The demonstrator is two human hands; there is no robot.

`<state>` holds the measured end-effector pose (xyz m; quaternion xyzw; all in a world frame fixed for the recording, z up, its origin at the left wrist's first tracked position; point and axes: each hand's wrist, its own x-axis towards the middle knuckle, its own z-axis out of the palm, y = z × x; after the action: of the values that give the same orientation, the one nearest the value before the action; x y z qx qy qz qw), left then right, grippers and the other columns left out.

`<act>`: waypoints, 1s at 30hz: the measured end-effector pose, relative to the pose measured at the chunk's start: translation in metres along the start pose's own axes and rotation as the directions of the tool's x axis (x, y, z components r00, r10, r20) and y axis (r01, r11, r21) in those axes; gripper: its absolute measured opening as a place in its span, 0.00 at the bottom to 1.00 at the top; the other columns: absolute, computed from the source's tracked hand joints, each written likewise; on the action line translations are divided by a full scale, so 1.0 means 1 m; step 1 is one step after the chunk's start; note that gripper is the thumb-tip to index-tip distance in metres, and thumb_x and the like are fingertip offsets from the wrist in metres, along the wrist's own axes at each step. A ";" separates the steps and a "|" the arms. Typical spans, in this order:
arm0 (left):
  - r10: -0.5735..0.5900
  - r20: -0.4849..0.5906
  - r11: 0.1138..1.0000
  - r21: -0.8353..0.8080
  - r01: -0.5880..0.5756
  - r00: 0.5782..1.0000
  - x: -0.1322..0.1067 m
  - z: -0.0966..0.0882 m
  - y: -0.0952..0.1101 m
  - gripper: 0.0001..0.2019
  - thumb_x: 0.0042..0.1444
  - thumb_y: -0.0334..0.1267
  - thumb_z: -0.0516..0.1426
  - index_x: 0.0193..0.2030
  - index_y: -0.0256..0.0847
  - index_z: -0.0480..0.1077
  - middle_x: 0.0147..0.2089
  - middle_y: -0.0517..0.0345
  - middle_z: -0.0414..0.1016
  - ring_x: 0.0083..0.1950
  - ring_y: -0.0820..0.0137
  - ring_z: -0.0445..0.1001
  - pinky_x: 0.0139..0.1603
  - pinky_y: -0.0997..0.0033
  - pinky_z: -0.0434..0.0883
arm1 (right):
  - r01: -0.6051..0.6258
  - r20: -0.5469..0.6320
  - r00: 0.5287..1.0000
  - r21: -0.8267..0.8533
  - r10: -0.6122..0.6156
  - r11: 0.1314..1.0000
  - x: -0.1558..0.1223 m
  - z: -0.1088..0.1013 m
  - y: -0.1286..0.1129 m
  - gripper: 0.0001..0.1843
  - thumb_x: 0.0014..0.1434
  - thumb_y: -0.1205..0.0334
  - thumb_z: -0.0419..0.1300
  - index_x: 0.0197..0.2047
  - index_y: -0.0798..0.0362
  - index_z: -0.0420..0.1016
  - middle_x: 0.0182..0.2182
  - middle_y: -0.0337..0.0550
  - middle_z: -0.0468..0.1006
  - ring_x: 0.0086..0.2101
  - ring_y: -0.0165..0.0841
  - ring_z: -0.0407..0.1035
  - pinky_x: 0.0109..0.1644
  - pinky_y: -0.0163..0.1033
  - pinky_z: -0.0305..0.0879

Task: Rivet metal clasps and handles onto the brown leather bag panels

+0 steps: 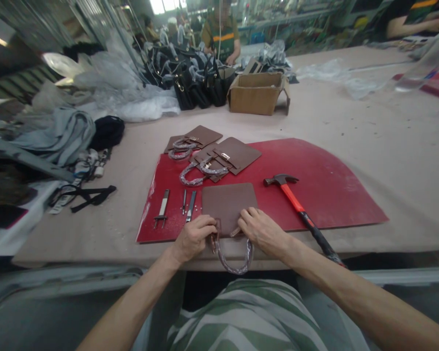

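Observation:
A brown leather bag panel [229, 200] lies flat at the near edge of a red board, its plastic-wrapped handle [236, 269] hanging toward me past the table edge. My left hand [195, 238] pinches a brown strap at the left foot of this handle. On the right side of the panel, my right hand [260, 230] is closed with bent fingers around a short strap [235, 232] near the handle's other foot; the fingertips are partly hidden. A claw hammer [296, 204] with a red and black grip rests to the right of my right hand.
The red board [325, 185] also carries more brown panels with wrapped handles [234, 153], a pronged tool [162, 209], a thin pointed tool [184, 202] and a cutter-like tool [191, 206]. Behind stand a cardboard box [254, 100], black bags [190, 87] and a person [221, 39].

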<state>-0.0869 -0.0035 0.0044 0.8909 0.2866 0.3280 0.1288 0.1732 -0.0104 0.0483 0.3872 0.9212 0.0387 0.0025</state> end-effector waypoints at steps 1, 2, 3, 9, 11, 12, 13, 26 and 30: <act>0.001 -0.012 1.000 0.000 -0.001 1.000 -0.001 0.001 0.000 0.17 0.59 0.21 0.48 0.41 0.40 0.76 0.45 0.48 0.78 0.51 0.66 0.76 0.53 0.60 0.76 | -0.008 -0.010 1.000 0.036 0.008 0.999 -0.001 0.000 0.003 0.07 0.65 0.71 0.53 0.41 0.55 0.71 0.41 0.51 0.71 0.40 0.41 0.61 0.43 0.44 0.59; 0.000 -0.026 1.000 0.002 0.000 1.000 -0.001 0.001 0.000 0.17 0.59 0.21 0.48 0.41 0.39 0.76 0.45 0.48 0.78 0.51 0.66 0.76 0.53 0.60 0.76 | -0.013 -0.016 1.000 0.066 0.014 0.998 -0.003 0.001 0.007 0.07 0.65 0.71 0.53 0.41 0.55 0.72 0.41 0.50 0.71 0.40 0.41 0.61 0.43 0.43 0.59; 0.000 -0.041 1.000 0.004 0.001 0.999 -0.002 0.002 0.000 0.17 0.60 0.21 0.48 0.41 0.39 0.76 0.45 0.48 0.78 0.50 0.66 0.76 0.53 0.60 0.76 | -0.009 -0.019 1.000 0.095 0.011 0.995 -0.005 0.002 0.010 0.07 0.65 0.71 0.53 0.40 0.55 0.72 0.41 0.50 0.72 0.40 0.40 0.61 0.43 0.43 0.59; -0.005 -0.076 1.000 0.023 0.007 0.997 -0.005 0.009 0.001 0.15 0.61 0.23 0.49 0.41 0.40 0.76 0.45 0.48 0.78 0.51 0.66 0.76 0.53 0.60 0.77 | -0.078 -0.122 0.986 0.249 0.112 0.965 -0.015 0.007 0.012 0.08 0.65 0.71 0.52 0.42 0.55 0.72 0.40 0.47 0.72 0.39 0.37 0.61 0.47 0.41 0.58; -0.003 -0.088 0.999 0.045 0.007 0.996 -0.005 0.010 0.002 0.15 0.61 0.23 0.50 0.41 0.40 0.76 0.45 0.49 0.79 0.50 0.66 0.76 0.53 0.60 0.77 | -0.119 -0.100 0.985 0.189 0.139 0.975 -0.011 0.004 0.006 0.07 0.67 0.66 0.52 0.42 0.55 0.72 0.39 0.48 0.72 0.39 0.38 0.62 0.47 0.43 0.57; -0.001 -0.096 0.999 0.053 0.006 0.995 -0.004 0.010 0.003 0.14 0.62 0.23 0.50 0.41 0.40 0.76 0.45 0.49 0.79 0.50 0.66 0.76 0.54 0.60 0.77 | -0.126 -0.079 0.987 0.146 0.139 0.981 -0.008 0.002 0.003 0.07 0.68 0.64 0.53 0.41 0.54 0.72 0.39 0.48 0.72 0.39 0.39 0.62 0.47 0.44 0.57; 0.001 -0.102 0.998 0.059 0.005 0.995 -0.004 0.010 0.003 0.14 0.62 0.23 0.50 0.41 0.40 0.76 0.44 0.49 0.79 0.50 0.66 0.77 0.54 0.59 0.77 | -0.131 -0.060 0.989 0.110 0.138 0.985 -0.004 -0.001 0.001 0.07 0.67 0.64 0.53 0.41 0.53 0.72 0.39 0.49 0.73 0.39 0.39 0.63 0.46 0.44 0.56; -0.008 -0.132 0.994 0.109 0.022 0.991 -0.005 0.013 0.005 0.14 0.64 0.26 0.50 0.42 0.40 0.76 0.45 0.49 0.79 0.50 0.67 0.78 0.55 0.58 0.78 | 0.042 0.059 0.998 -0.168 -0.032 0.985 0.010 -0.019 -0.014 0.10 0.62 0.75 0.52 0.42 0.56 0.72 0.36 0.52 0.73 0.35 0.41 0.65 0.34 0.43 0.56; 0.023 -0.154 0.994 0.111 -0.006 0.988 -0.004 0.013 0.006 0.14 0.63 0.25 0.49 0.41 0.39 0.76 0.44 0.48 0.80 0.49 0.67 0.78 0.54 0.60 0.78 | 0.083 0.070 0.995 -0.148 -0.073 0.986 0.011 -0.018 -0.012 0.09 0.63 0.73 0.53 0.42 0.54 0.72 0.38 0.50 0.73 0.37 0.42 0.67 0.36 0.43 0.59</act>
<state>-0.0783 -0.0115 -0.0044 0.8705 0.3069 0.3810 0.0545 0.1561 -0.0120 0.0659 0.3507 0.9295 0.0956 0.0629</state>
